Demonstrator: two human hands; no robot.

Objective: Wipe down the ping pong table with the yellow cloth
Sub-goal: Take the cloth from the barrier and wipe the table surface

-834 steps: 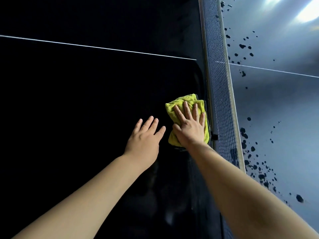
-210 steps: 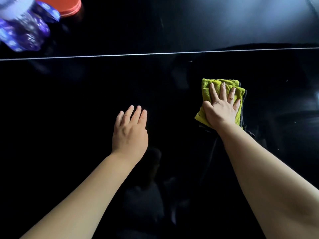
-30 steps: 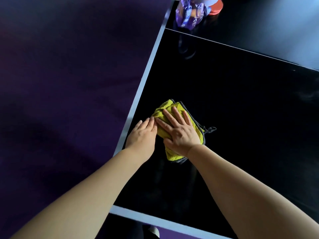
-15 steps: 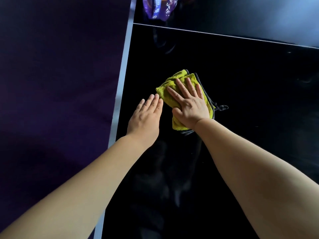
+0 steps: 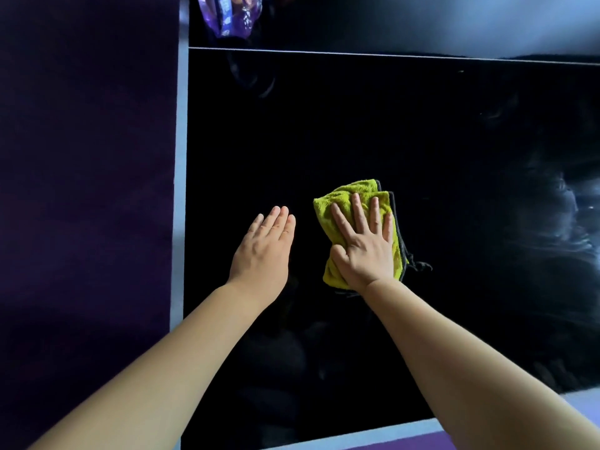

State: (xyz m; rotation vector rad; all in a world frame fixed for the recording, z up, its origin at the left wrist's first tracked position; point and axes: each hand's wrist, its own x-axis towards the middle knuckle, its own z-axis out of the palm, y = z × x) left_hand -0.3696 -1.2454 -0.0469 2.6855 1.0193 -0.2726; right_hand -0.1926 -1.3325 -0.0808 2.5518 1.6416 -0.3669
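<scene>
The right hand (image 5: 363,248) lay flat, palm down, on the yellow cloth (image 5: 345,198). Its fingers were straight and slightly spread, thumb at the cloth's left side. It pressed the cloth onto the ping pong table (image 5: 454,177) w/o curling round it. The left hand (image 5: 264,251) was flat too, palm down, fingers straight and together, holding nothing. It was on or just above the dark top; contact couldn't be told.

Vs. half a sec earlier the hands were further apart. Then the left fingertips sat just beside the cloth's left edge, and a sec earlier the left hand touched the cloth. Now a clear strip of bare table showed btw. them.

The cloth was folded into a thick pad, same as before, w/ grey trim (image 5: 398,235) down its right side & a small dark loop (image 5: 420,266) sticking out at lower right. The pad had shifted right, away from the table's pale side edge (image 5: 180,190), which it was nearer to a sec ago. It now lay well inside the dark top, on the near side of the white line (image 5: 389,55).

Beyond that line, at the top of view, a purple-patterned bottle (image 5: 227,17) stood near the side edge, partly cut off. Pale streaks or glare (image 5: 571,206) showed on the surface at far right. The table's near end edge (image 5: 373,433) was in view at the bottom, not seen half a sec earlier. Dark purple floor (image 5: 84,206) lay left of the table.
</scene>
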